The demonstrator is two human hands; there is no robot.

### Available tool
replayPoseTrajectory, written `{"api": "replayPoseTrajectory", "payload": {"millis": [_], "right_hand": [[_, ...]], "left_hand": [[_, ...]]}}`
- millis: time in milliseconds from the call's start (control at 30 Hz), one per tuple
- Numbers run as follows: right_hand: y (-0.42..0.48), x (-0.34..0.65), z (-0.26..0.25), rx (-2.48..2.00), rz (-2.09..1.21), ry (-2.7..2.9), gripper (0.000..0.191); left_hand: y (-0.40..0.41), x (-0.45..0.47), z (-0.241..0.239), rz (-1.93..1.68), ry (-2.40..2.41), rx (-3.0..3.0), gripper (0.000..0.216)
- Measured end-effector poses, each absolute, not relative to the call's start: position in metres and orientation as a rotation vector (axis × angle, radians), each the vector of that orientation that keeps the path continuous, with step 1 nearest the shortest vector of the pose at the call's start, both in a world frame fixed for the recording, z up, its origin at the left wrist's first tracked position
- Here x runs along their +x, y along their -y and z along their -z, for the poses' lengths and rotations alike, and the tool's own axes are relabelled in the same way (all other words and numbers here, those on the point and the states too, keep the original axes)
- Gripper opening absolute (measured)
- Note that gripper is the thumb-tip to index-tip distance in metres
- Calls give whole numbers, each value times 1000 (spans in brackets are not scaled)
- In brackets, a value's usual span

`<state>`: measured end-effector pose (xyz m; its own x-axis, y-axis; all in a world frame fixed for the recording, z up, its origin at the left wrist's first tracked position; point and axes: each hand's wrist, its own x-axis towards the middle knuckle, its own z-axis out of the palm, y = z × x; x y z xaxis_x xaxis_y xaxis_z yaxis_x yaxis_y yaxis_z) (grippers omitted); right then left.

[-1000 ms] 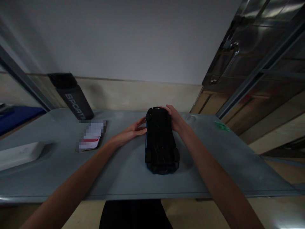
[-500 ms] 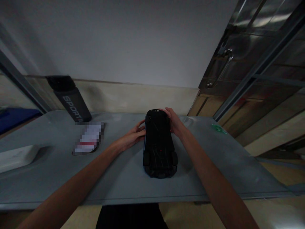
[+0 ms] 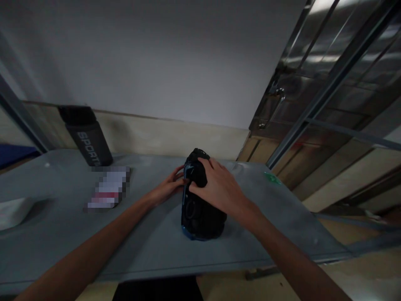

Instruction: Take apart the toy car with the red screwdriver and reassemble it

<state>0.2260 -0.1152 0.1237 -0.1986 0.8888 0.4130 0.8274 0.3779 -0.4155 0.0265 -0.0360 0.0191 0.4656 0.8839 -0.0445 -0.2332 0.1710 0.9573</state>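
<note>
A toy car [image 3: 205,217] lies upside down on the grey tabletop, its black underside and wheels facing up. Along its left side and near end a blue body edge shows. My left hand [image 3: 171,186] grips the car's left side near the far wheel, with its fingertips partly hidden. Over the far half of the underside lies my right hand [image 3: 219,184], thumb and fingers curled around the far left wheel area; its palm hides much of the car's right side.
A dark sports bottle [image 3: 90,140] stands at the back left by the wall. Near it lies a blurred-out phone-like item [image 3: 108,188]. A white object [image 3: 14,212] is at the left edge, and a small green item [image 3: 272,178] at the right. A metal post [image 3: 290,129] rises beyond.
My right hand has moved from the car's far right side onto its underside. The car has tilted, so its left wheels and blue edge show. The view has shifted slightly.
</note>
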Motion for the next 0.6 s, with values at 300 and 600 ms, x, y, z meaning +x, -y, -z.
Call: {"api": "replayPoseTrajectory", "payload": {"millis": [300,600], "right_hand": [[139,345,-131,-1592,-603,1699,36],[145,376,-54,-1416,-1051,1261,37]], "left_hand": [[36,25,-23,-861,-776,1115,80],[36,20,-25,-807,-798,1127,83]]}}
